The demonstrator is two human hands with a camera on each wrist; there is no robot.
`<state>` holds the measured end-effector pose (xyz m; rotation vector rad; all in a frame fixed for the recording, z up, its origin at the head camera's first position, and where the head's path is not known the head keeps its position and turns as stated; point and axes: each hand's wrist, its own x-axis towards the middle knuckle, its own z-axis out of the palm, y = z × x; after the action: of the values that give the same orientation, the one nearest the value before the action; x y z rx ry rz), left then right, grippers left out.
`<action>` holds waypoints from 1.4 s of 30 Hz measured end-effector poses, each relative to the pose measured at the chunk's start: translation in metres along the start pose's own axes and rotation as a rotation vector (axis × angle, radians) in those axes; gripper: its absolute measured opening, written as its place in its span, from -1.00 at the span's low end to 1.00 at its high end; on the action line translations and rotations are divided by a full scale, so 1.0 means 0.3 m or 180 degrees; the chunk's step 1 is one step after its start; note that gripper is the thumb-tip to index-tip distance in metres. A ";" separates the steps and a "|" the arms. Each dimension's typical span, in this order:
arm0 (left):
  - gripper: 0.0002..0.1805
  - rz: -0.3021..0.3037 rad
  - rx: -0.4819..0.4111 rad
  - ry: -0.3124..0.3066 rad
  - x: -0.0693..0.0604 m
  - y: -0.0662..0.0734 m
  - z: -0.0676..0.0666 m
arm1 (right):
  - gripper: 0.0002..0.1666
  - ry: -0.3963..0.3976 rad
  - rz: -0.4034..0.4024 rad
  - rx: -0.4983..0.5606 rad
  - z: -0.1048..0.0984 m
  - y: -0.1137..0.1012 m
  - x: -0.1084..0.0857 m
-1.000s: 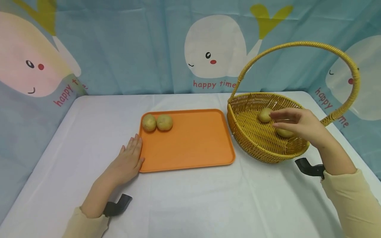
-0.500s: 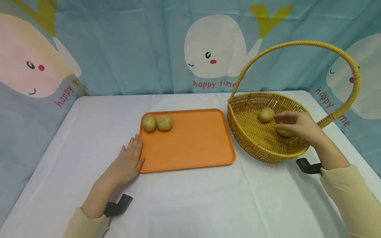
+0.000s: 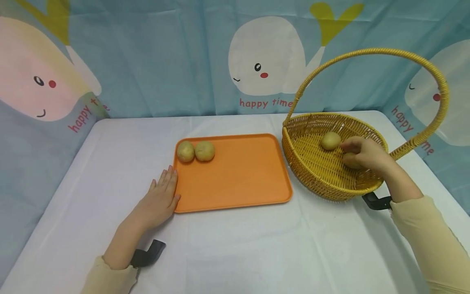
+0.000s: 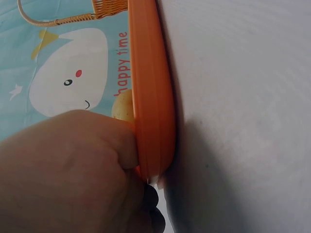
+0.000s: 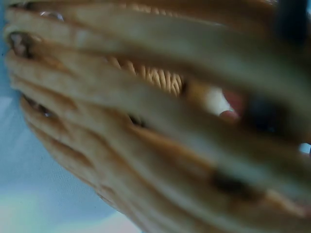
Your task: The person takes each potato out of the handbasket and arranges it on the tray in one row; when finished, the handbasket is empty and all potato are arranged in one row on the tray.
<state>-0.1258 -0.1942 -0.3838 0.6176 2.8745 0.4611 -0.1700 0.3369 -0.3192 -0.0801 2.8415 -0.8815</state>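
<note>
Left hand (image 3: 158, 201) lies straight-fingered against the orange tray (image 3: 235, 175), holding nothing. Right hand (image 3: 370, 154), fingers bent, is at a potato (image 3: 351, 162) in the basket (image 3: 306, 173); grip cannot be confirmed.

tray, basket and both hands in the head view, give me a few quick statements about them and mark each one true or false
1. Two potatoes lie side by side on the orange tray. True.
2. The yellow basket stands to the left of the tray in the head view. False: it stands to the right.
3. The left hand rests at the tray's left edge. True.
4. The right hand grips the basket's handle. False: it is lowered into the basket, away from the top of the handle.
5. A potato lies inside the basket, near the right hand's fingers. True.
</note>
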 end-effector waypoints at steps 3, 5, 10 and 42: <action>-0.30 -0.0002 -0.0011 -0.0004 -0.001 0.001 0.000 | -0.47 0.0001 -0.0008 -0.0064 0.000 -0.002 0.004; -0.30 -0.0009 -0.0013 -0.0015 -0.001 0.001 0.000 | -0.50 0.0047 0.0000 -0.0201 0.001 -0.003 0.007; -0.30 -0.0026 -0.0035 -0.0009 0.000 0.001 0.001 | -0.54 0.0294 0.0008 -0.0578 0.014 -0.002 0.014; -0.29 0.0003 -0.0026 0.0000 0.001 -0.021 0.000 | -0.46 -0.0589 -0.0112 0.0275 0.038 -0.026 -0.023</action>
<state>-0.1284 -0.1996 -0.3861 0.6176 2.8710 0.4728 -0.1611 0.3248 -0.3231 -0.1909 2.6356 -0.9499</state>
